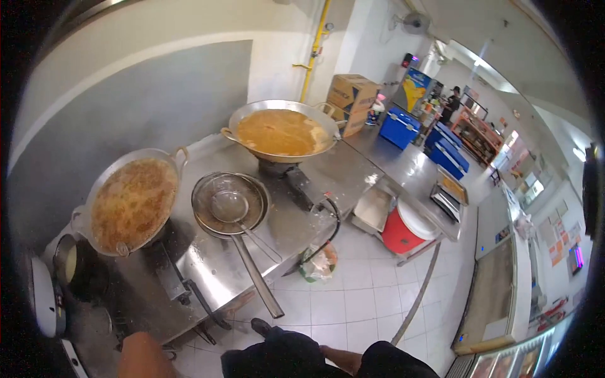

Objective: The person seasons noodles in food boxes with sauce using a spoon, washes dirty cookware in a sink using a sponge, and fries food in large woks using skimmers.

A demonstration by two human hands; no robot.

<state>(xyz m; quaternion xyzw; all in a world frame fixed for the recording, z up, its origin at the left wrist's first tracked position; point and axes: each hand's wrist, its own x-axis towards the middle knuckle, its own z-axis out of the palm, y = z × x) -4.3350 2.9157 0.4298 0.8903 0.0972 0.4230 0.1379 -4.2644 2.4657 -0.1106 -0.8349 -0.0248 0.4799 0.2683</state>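
Note:
Neither my left hand nor my right hand shows. A bare part of a limb (146, 356), perhaps my left arm, rises at the bottom edge by the stove counter (201, 264). Another patch of bare skin (342, 360) shows between dark clothing; I cannot tell which limb. Nearest on the counter, a long-handled strainer (258, 277) and a smaller wire strainer (230, 206) lie over a round pan or bowl. Left of them a wide wok (179, 157) holds dark, foaming oil. Behind stands a second wok (236, 116) with lighter golden liquid.
A dark pan (63, 252) sits at the far left. Hoses (334, 230) hang over the counter's front edge. Right are a cardboard box (354, 101), blue coolers (400, 128), a red tub (400, 230) and trays (450, 189). A bagged bin (319, 263) stands on the floor. A person (451, 106) stands far back.

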